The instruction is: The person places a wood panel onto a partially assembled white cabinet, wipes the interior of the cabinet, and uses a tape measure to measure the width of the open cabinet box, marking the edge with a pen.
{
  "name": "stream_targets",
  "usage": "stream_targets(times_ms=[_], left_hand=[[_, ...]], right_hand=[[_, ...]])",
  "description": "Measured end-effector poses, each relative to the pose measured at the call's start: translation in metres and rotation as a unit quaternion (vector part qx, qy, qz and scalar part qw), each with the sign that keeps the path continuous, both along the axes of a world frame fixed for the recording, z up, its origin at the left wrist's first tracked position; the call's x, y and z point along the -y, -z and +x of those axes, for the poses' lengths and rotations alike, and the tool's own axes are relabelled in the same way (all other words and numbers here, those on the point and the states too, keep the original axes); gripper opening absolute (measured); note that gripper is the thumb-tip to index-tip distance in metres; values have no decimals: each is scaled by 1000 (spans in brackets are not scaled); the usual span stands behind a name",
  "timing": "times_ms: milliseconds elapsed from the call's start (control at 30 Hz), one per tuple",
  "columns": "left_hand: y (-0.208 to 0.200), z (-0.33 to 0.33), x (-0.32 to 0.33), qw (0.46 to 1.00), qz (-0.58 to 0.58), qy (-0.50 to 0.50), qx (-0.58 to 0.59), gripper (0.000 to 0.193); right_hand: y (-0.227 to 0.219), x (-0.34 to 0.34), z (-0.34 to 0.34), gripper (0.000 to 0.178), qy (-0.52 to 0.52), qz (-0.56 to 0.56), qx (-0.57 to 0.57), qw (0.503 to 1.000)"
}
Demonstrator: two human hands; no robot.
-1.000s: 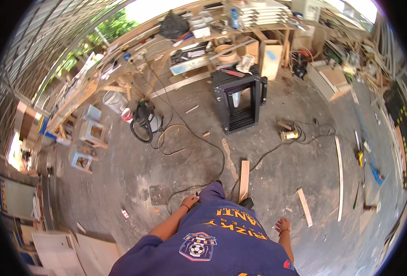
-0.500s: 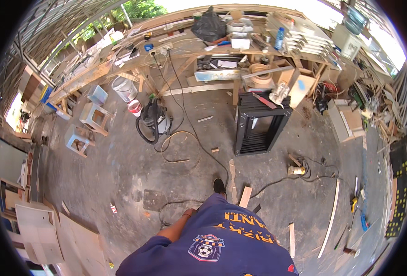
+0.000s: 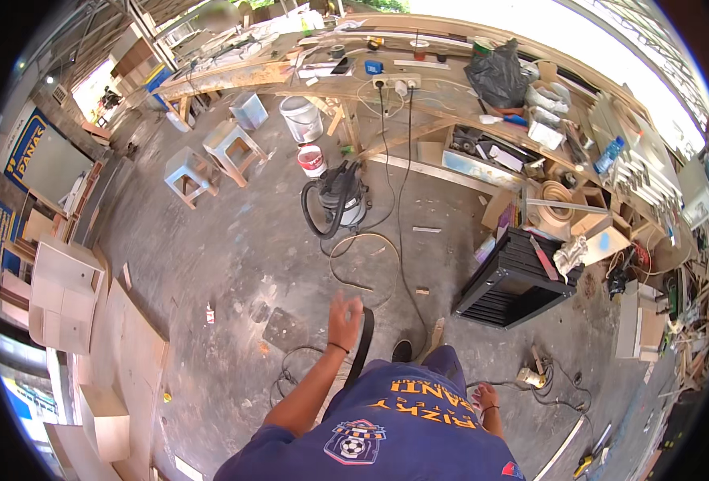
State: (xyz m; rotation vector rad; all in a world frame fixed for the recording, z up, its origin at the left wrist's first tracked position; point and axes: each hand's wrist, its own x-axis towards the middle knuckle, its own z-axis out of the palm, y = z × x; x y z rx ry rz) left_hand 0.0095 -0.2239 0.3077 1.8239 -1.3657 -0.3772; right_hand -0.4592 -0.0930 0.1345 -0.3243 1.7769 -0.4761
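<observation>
Floor space [image 3: 226,280] beyond left hand [image 3: 344,322]

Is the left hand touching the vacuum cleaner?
No, floor shows between the left hand and the vacuum cleaner.

We've got open floor [image 3: 234,264] to swing through left of our left hand [image 3: 344,322], but a black strip [image 3: 363,345] hems its right side. Ahead, a tan loop [image 3: 330,258] and the vacuum [image 3: 345,192] block us; past our right hand [image 3: 485,396] there's that dark rack [image 3: 523,256].
</observation>
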Motion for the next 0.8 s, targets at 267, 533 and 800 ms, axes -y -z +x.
stream_targets(times_ms=[267,533,800], left_hand=[[-336,-32,51,757,-648,87,20,28],[-425,-115,131,750,-535,384,-60,33],[-414,-83,227,720,-582,361,-109,9]], right_hand=[[28,92,-22,23,-392,-81,-105,910],[-2,269,-8,29,-241,-178,-50,953],[-96,430,66,35,-276,-224,21,935]])
